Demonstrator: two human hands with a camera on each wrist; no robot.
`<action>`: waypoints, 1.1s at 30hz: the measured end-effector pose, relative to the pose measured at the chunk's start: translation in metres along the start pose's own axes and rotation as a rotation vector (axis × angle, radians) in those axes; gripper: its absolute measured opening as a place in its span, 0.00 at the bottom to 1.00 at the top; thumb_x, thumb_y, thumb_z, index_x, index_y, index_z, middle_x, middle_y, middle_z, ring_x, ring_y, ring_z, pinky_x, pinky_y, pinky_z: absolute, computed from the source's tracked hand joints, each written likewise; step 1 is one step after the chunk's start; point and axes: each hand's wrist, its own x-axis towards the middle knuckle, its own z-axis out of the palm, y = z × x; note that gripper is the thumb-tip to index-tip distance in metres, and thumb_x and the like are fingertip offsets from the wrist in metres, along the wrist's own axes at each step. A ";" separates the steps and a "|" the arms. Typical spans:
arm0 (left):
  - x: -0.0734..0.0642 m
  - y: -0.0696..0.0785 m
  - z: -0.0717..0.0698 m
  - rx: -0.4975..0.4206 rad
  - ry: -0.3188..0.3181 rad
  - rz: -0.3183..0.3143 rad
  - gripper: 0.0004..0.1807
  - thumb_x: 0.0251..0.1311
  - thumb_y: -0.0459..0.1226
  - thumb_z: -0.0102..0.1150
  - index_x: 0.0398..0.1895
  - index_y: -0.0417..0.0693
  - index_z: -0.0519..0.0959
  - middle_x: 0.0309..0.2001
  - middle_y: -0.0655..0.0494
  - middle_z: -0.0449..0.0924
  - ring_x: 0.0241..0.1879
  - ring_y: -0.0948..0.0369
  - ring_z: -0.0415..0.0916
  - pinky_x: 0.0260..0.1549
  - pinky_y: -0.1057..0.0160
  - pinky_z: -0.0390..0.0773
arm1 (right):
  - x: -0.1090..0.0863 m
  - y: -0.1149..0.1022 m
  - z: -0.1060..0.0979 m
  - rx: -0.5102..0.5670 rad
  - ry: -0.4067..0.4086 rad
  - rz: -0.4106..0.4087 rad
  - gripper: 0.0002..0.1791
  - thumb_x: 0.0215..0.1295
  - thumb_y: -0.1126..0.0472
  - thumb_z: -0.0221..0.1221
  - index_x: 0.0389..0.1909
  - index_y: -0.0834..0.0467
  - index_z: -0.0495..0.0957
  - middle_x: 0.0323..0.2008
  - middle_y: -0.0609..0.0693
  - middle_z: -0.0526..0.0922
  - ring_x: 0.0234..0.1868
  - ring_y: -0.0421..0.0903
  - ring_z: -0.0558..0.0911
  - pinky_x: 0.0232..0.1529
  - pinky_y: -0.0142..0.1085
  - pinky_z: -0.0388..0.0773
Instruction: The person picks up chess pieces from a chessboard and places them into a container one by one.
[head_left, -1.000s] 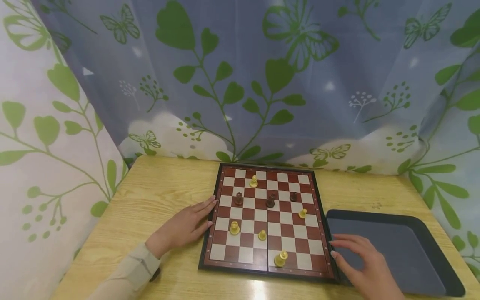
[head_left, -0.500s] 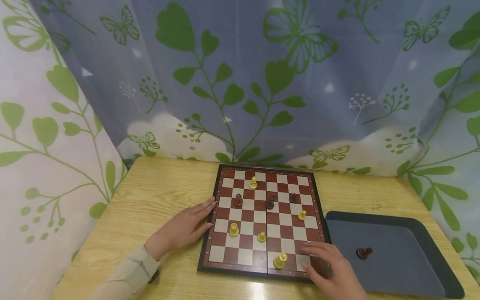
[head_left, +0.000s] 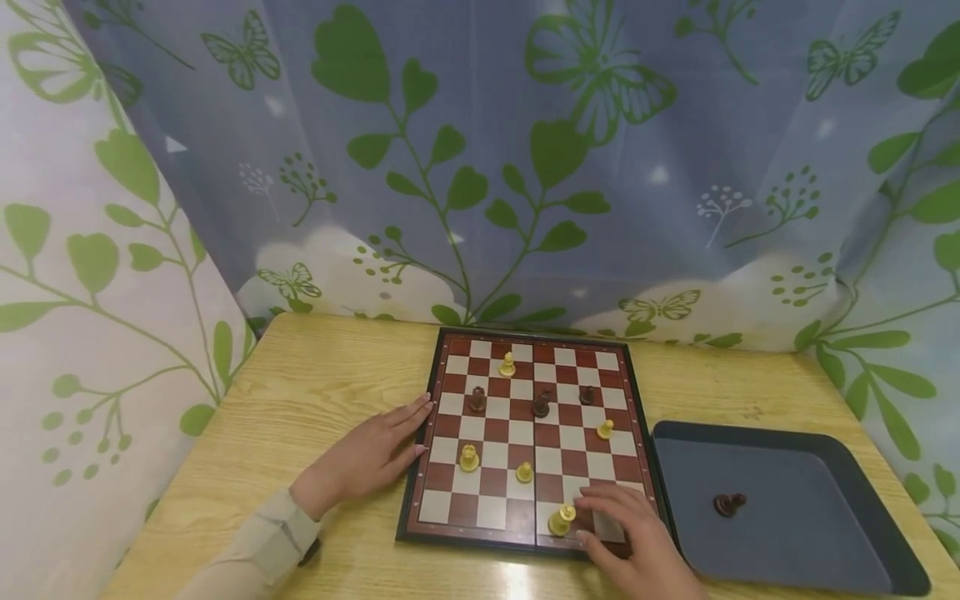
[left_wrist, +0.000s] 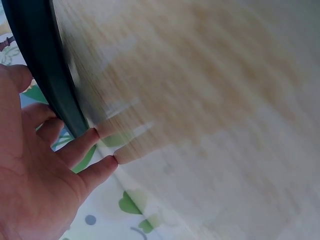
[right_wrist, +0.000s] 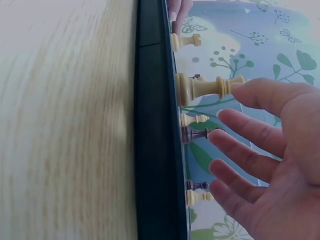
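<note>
A red-and-white chessboard [head_left: 492, 504] lies on the table. My left hand [head_left: 367, 458] rests flat beside its left edge, fingers extended and fingertips at the dark rim [left_wrist: 55, 75]. My right hand [head_left: 637, 537] is over the board's front right corner, thumb and fingers spread at a tall cream chess piece [head_left: 561, 521]. In the right wrist view, the thumb tip overlaps the top of that piece [right_wrist: 200, 89], while the other fingers are apart from it. Other cream pieces, including a rook [head_left: 468, 457] and a small pawn [head_left: 524, 472], stand on the board.
Three dark pieces stand farther back, among them a dark knight [head_left: 542, 403]. A cream piece [head_left: 507, 364] is near the far edge and a cream pawn [head_left: 605, 429] at the right. The grey tray [head_left: 795, 542] holds a dark piece [head_left: 729, 504] on its side.
My right hand has moved left from over the tray's edge to the tall cream piece, uncovering the dark piece in the tray. My left hand has stayed put.
</note>
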 end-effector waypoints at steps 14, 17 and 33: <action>0.001 0.000 0.002 -0.003 -0.026 -0.014 0.35 0.78 0.52 0.45 0.80 0.45 0.56 0.81 0.51 0.51 0.75 0.46 0.61 0.71 0.42 0.66 | 0.002 -0.005 0.005 0.041 0.002 0.028 0.18 0.58 0.59 0.73 0.50 0.45 0.85 0.54 0.43 0.83 0.55 0.49 0.80 0.51 0.45 0.83; 0.001 0.000 0.001 -0.001 -0.018 -0.012 0.35 0.78 0.52 0.45 0.80 0.44 0.56 0.81 0.51 0.51 0.75 0.46 0.61 0.71 0.42 0.66 | 0.002 -0.007 0.006 0.038 0.019 0.020 0.18 0.57 0.60 0.74 0.49 0.47 0.86 0.53 0.43 0.84 0.54 0.47 0.80 0.50 0.46 0.84; -0.001 0.000 -0.001 -0.024 -0.046 -0.028 0.35 0.78 0.52 0.44 0.80 0.45 0.55 0.81 0.51 0.49 0.76 0.45 0.60 0.72 0.42 0.64 | 0.009 -0.017 0.014 0.056 0.086 0.103 0.17 0.52 0.65 0.76 0.42 0.49 0.87 0.48 0.37 0.84 0.51 0.44 0.81 0.51 0.43 0.83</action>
